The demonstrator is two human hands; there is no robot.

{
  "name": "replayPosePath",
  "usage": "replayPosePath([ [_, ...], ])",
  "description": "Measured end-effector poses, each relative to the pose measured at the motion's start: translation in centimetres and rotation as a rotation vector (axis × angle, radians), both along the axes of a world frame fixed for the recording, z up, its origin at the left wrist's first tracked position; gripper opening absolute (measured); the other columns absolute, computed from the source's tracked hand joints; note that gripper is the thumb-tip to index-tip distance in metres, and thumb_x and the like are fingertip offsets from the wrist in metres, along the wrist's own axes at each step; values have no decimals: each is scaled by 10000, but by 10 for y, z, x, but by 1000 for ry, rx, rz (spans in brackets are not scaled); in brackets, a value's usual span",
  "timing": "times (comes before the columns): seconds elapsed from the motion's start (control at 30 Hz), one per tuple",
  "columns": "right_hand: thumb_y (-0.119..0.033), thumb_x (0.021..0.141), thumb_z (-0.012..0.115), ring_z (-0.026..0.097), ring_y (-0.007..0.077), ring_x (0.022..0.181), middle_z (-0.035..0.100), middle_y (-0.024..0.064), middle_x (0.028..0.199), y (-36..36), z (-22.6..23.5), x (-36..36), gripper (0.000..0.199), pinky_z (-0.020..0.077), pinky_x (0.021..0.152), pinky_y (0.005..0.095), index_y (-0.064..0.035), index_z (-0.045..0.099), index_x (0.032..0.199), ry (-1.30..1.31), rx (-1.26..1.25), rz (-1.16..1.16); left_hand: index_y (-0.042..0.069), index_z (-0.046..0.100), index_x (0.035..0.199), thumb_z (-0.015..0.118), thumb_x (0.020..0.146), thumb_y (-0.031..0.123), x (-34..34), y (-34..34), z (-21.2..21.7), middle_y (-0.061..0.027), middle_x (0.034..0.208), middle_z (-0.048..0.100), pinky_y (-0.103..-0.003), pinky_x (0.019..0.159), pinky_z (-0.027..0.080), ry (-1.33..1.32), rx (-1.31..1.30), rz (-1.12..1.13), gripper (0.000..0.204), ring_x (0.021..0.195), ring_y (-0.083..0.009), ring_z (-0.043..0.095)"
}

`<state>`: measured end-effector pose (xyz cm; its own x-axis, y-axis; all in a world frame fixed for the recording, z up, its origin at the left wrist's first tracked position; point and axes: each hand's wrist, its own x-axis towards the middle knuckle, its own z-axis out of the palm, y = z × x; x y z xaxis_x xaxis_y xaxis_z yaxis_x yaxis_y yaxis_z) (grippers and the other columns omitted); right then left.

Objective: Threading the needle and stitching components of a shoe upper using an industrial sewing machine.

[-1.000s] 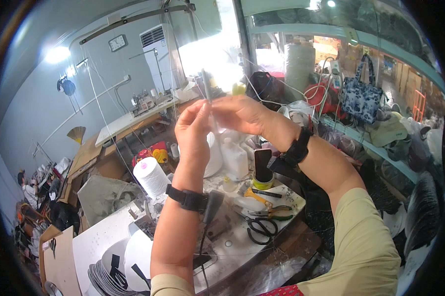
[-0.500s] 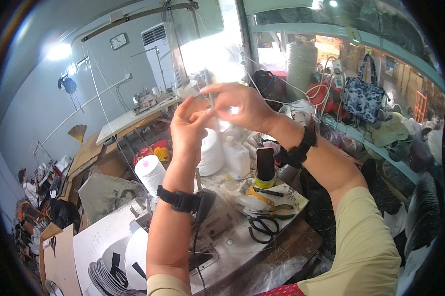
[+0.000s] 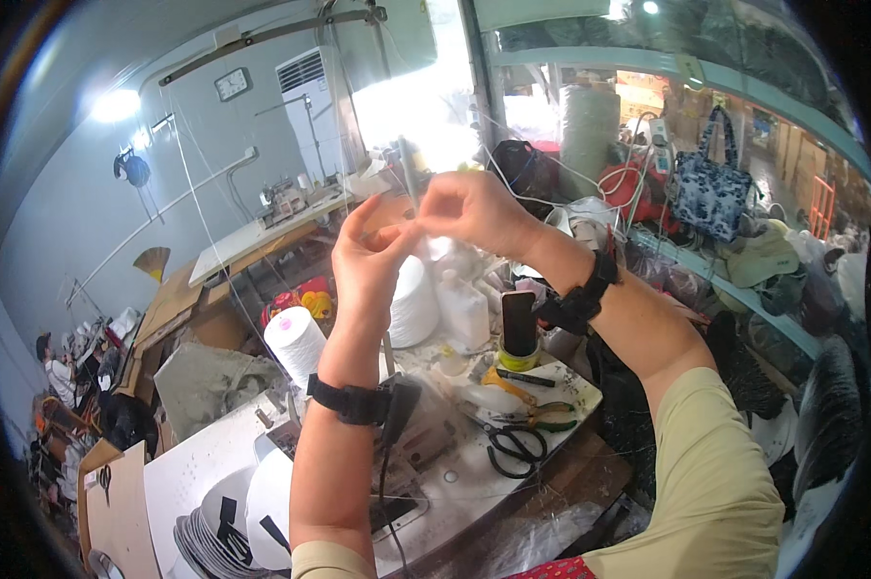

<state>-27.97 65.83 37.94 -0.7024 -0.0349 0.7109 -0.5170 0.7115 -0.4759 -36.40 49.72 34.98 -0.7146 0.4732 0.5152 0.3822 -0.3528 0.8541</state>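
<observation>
Both of my hands are raised over the worktable, their fingertips meeting in front of the bright window. My left hand pinches thumb and forefinger together, the other fingers loosely bent. My right hand also pinches, thumb and forefinger forming a ring. Whatever lies between the fingertips is too fine to make out. Below them stand a large white thread cone, a smaller white thread cone and a white plastic jug. Partly hidden behind my left forearm is a sewing machine on the white tabletop.
On the table's right lie black scissors, pliers and a yellow-handled cutter. A phone stands upright in a yellow-green holder. Coiled grey material sits at the lower left. A patterned bag hangs at the right.
The right forefinger, stretched out to the left before, has curled into a pinch with the thumb. The left hand stays nearly in place, its thumb and forefinger still together.
</observation>
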Motion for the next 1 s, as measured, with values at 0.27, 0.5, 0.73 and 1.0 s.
replayPosePath([
  [0.27,-68,832,706,632,144,699,641,60,750,-7,-5,5,129,492,647,284,-9,621,909,196,34,-115,17,422,1396,757,831,65,4,4,-3,-74,929,701,-173,514,427,31,26,46,659,766,-99,668],
  [0.5,-71,819,684,608,305,787,621,112,868,-2,-10,0,169,490,687,335,-9,628,965,467,391,-126,-6,436,1359,742,847,51,7,7,-6,-92,935,702,-212,610,517,36,140,18,599,793,-134,680],
  [0.73,-79,850,633,580,281,782,598,107,887,1,-10,-7,113,466,685,334,3,606,924,387,338,-69,-1,457,1336,707,876,35,4,8,-9,-85,957,694,-223,725,527,75,203,-27,524,841,-118,657],
  [1.0,-118,981,551,563,108,580,595,50,721,8,-1,-5,113,434,501,241,-12,579,955,-330,-341,216,11,584,1200,689,888,28,0,14,-10,-30,951,679,-205,738,492,209,240,36,329,838,-77,618],
])
